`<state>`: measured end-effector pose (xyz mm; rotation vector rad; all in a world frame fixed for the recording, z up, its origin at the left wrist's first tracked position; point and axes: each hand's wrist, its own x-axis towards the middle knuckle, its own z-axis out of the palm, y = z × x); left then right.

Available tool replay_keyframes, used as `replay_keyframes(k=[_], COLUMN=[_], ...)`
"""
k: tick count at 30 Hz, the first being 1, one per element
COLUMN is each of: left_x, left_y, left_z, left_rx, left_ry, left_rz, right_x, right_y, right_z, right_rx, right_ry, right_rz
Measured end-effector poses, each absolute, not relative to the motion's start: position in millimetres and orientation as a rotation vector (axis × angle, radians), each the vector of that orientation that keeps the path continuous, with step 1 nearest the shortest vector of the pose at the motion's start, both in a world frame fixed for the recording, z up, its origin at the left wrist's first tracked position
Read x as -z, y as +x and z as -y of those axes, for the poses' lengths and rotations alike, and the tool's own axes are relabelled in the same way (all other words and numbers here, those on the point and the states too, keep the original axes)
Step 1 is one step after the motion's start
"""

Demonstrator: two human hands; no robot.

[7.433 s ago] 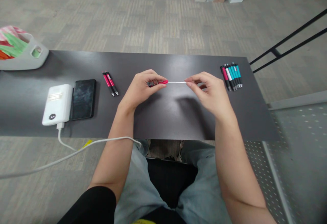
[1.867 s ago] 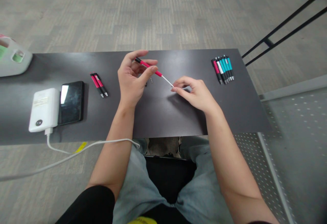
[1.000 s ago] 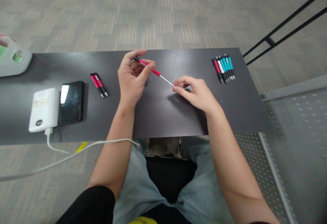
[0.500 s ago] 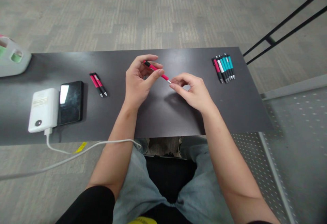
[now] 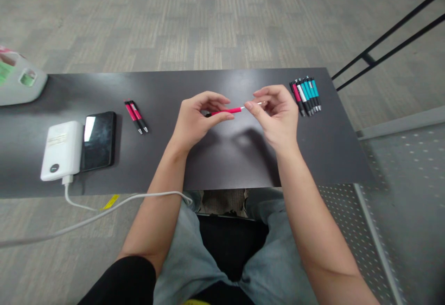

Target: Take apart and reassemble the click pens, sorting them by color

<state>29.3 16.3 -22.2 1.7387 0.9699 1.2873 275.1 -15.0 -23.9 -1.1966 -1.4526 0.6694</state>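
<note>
My left hand pinches a red pen barrel and holds it level above the dark table. A thin white refill sticks out of the barrel's right end, and the fingertips of my right hand are closed on it. Both hands hover over the table's middle, a little apart. Two red and black pens lie side by side left of my left hand. A bunch of several red, white and teal pens lies at the far right.
A white power bank with a white cable running off the front edge lies at the left, beside a black phone. A grey basket sits at the far left corner. Black rails stand to the right.
My left hand has turned the red barrel from tilted to level. My right hand has risen off the table and moved right, so more of the white refill shows.
</note>
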Motion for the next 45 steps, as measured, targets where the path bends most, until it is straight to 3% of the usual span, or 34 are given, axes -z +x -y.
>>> replay_keyframes(k=[7,18,23,30,45], left_x=[16,9,16,4,5], left_y=[27,-15,-43,-51,0], left_z=[-13,-17,-20,-10,1], left_rx=[-1.189,-1.288,-1.395,-1.244,-0.930], left_ry=[1.977,1.818,1.809,1.758,1.951], left_rz=[-0.895,-1.039,-1.116,-1.248,-1.020], right_x=[6,15,33,23,33], right_y=[257,245,228,211,294], right_z=[22,5,-32,-34,6], right_rx=[-0.603,-0.730,-0.682,-0.671,-0.863], right_ry=[-1.214,-1.162,-1.294,-1.490,-1.274], right_rz=[1.602,1.796,2.041,2.203,1.308])
